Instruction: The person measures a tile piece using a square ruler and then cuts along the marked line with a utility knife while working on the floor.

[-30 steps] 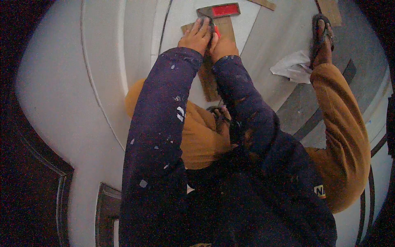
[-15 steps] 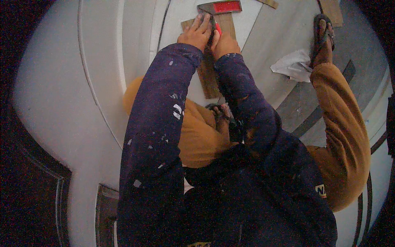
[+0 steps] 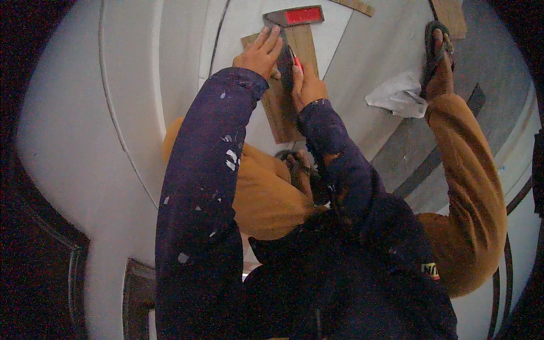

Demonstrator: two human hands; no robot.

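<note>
A wooden plank (image 3: 279,119) lies on the pale floor in front of me. On it rests a square with a red-faced stock (image 3: 303,16) at the far end and a dark blade (image 3: 286,65) running toward me. My left hand (image 3: 258,56) presses on the blade's left side, fingers stretched out. My right hand (image 3: 310,88) is closed around a slim red tool (image 3: 297,61), its pointed end against the blade's right edge. Whether this tool is a knife or a pencil I cannot tell.
A crumpled white cloth or paper (image 3: 398,96) lies right of the plank, beside my sandalled foot (image 3: 439,51). Further wood pieces (image 3: 450,17) are at the far right. A dark strip (image 3: 419,173) crosses the grey floor. The white wall (image 3: 73,141) stands on the left.
My right hand has moved toward me along the blade with the red tool. My left hand stays on the square. The whole view has shifted slightly.
</note>
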